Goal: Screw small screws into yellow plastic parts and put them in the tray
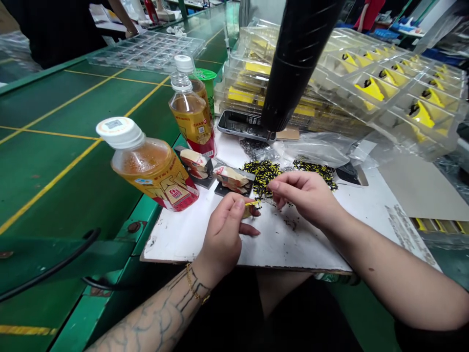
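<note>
My left hand [227, 226] is closed, pinching a small yellow piece with black bits [252, 209] between thumb and fingers above the white board [220, 247]. Just to its right, my right hand [306, 193] has its thumb and index finger pressed together; whatever may be between them is too small to make out. Beyond the hands lies a heap of tiny black-and-yellow parts [261, 175], with a second heap [318, 172] behind my right hand. Small black specks [291, 222] are scattered on the board. Two dark blocks with torn tape [231, 180] [196, 164] stand left of the heap.
Bottled drinks [156, 171] stand at the left beside the green conveyor [47, 166]. A black cylindrical tool [293, 63] hangs over the board. Behind it are a phone-like tray [244, 128] and stacked clear trays of yellow parts [395, 83]. Another person [69, 29] is at the far left.
</note>
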A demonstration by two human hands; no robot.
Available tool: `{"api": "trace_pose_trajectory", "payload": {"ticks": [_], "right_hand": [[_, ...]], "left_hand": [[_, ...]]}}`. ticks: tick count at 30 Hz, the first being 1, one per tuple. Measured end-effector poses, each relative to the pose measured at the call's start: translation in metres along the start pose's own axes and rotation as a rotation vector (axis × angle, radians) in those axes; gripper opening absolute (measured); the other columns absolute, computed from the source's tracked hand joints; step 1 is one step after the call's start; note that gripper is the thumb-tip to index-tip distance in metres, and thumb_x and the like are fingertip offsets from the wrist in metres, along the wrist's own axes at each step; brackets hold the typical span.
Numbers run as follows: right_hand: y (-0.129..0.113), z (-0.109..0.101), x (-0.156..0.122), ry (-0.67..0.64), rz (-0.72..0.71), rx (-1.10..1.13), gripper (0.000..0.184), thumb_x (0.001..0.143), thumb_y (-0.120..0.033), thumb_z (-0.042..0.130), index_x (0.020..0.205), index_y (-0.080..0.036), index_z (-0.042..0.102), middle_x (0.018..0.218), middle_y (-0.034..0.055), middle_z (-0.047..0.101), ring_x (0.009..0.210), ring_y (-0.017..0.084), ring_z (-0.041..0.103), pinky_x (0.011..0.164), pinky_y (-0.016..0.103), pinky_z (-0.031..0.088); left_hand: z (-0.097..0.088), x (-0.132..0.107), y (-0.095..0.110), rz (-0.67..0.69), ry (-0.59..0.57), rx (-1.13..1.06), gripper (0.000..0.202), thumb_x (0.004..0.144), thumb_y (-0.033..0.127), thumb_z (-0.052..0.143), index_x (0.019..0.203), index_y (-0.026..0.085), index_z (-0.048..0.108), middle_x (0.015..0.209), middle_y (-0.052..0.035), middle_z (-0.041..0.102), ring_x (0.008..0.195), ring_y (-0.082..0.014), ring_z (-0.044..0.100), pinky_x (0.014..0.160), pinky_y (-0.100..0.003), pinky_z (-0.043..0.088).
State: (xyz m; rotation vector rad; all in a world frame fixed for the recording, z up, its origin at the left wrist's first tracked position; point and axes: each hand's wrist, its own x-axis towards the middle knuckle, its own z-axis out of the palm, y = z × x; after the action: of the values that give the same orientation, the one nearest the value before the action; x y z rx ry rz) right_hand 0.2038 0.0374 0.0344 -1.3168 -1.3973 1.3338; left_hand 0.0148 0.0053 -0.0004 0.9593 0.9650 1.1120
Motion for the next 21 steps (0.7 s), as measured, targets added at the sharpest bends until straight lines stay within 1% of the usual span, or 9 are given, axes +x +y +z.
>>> {"api": "trace_pose_trajectory", "payload": {"ticks": [3, 7, 9, 11, 13, 14, 16, 18, 21], "right_hand": [[0.007, 0.002, 0.004, 0.153, -0.166, -0.073, 0.034, 0.085, -0.045, 0.073, 0.082, -0.011, 0.068, 0.063, 0.0016, 0.06, 0.055, 0.007, 0.054, 0.053, 0.019, 0.042], [0.015, 0.01, 0.008, 0.303, -0.386, -0.165, 0.03, 0.089, -0.042, 0.068, 0.085, -0.013, 0.069, 0.07, 0.0034, 0.063, 0.061, 0.008, 0.053, 0.058, 0.022, 0.043], [0.01, 0.014, 0.007, 0.375, -0.471, -0.184, 0.028, 0.09, -0.041, 0.066, 0.084, -0.013, 0.068, 0.073, 0.0039, 0.063, 0.064, 0.009, 0.054, 0.062, 0.024, 0.045], [-0.005, 0.018, 0.004, 0.431, -0.547, -0.16, 0.026, 0.092, -0.04, 0.064, 0.086, -0.015, 0.067, 0.078, 0.0042, 0.064, 0.068, 0.01, 0.056, 0.067, 0.025, 0.047], [-0.028, 0.02, 0.0, 0.423, -0.588, -0.121, 0.025, 0.092, -0.041, 0.064, 0.097, -0.017, 0.067, 0.087, 0.0051, 0.065, 0.076, 0.011, 0.059, 0.073, 0.027, 0.05], [-0.041, 0.019, -0.002, 0.401, -0.572, -0.1, 0.029, 0.09, -0.044, 0.066, 0.105, -0.018, 0.066, 0.092, 0.0059, 0.065, 0.082, 0.013, 0.061, 0.077, 0.028, 0.051], [-0.065, 0.016, -0.003, 0.256, -0.458, -0.125, 0.043, 0.084, -0.05, 0.072, 0.114, -0.021, 0.064, 0.089, 0.0063, 0.064, 0.089, 0.017, 0.061, 0.076, 0.03, 0.051], [-0.082, 0.012, -0.005, 0.162, -0.372, -0.144, 0.051, 0.079, -0.054, 0.076, 0.117, -0.023, 0.064, 0.082, 0.006, 0.062, 0.091, 0.019, 0.062, 0.074, 0.031, 0.051], [-0.097, 0.005, -0.01, 0.134, -0.314, -0.158, 0.056, 0.075, -0.056, 0.079, 0.118, -0.024, 0.065, 0.075, 0.0057, 0.06, 0.092, 0.022, 0.061, 0.073, 0.032, 0.049]], "left_hand": [[0.001, 0.0, -0.002, 0.0, -0.007, -0.027, 0.028, 0.097, 0.043, 0.055, 0.093, 0.016, 0.062, 0.092, -0.0046, 0.061, 0.086, -0.0179, 0.063, 0.06, -0.026, 0.062], [0.001, 0.001, -0.003, -0.007, -0.012, -0.033, 0.026, 0.097, 0.042, 0.055, 0.096, 0.017, 0.062, 0.093, -0.0038, 0.06, 0.085, -0.0164, 0.064, 0.063, -0.024, 0.061], [0.001, 0.002, -0.004, -0.005, -0.016, -0.033, 0.023, 0.097, 0.04, 0.055, 0.098, 0.018, 0.062, 0.095, -0.0031, 0.059, 0.085, -0.0158, 0.065, 0.064, -0.025, 0.06], [0.001, 0.002, -0.005, 0.001, -0.019, -0.023, 0.022, 0.098, 0.039, 0.054, 0.099, 0.018, 0.061, 0.095, -0.0028, 0.059, 0.084, -0.0152, 0.066, 0.065, -0.025, 0.06], [0.001, 0.002, -0.006, 0.013, -0.016, -0.01, 0.021, 0.098, 0.038, 0.053, 0.1, 0.018, 0.059, 0.095, -0.0025, 0.059, 0.084, -0.0151, 0.066, 0.066, -0.025, 0.06], [0.001, 0.002, -0.007, 0.019, -0.011, -0.007, 0.021, 0.098, 0.038, 0.053, 0.1, 0.019, 0.059, 0.094, -0.0023, 0.059, 0.085, -0.0153, 0.067, 0.066, -0.026, 0.06], [0.0, 0.002, -0.007, 0.029, 0.006, -0.004, 0.021, 0.099, 0.039, 0.053, 0.1, 0.019, 0.058, 0.093, -0.0016, 0.058, 0.085, -0.0158, 0.067, 0.066, -0.026, 0.06], [0.0, 0.001, -0.007, 0.038, 0.01, 0.007, 0.022, 0.099, 0.041, 0.052, 0.101, 0.019, 0.057, 0.092, -0.0012, 0.058, 0.086, -0.0166, 0.068, 0.066, -0.027, 0.06], [-0.002, 0.003, -0.007, 0.047, -0.024, 0.04, 0.023, 0.1, 0.042, 0.05, 0.104, 0.02, 0.055, 0.094, -0.0013, 0.059, 0.087, -0.0175, 0.069, 0.066, -0.028, 0.061]]}}
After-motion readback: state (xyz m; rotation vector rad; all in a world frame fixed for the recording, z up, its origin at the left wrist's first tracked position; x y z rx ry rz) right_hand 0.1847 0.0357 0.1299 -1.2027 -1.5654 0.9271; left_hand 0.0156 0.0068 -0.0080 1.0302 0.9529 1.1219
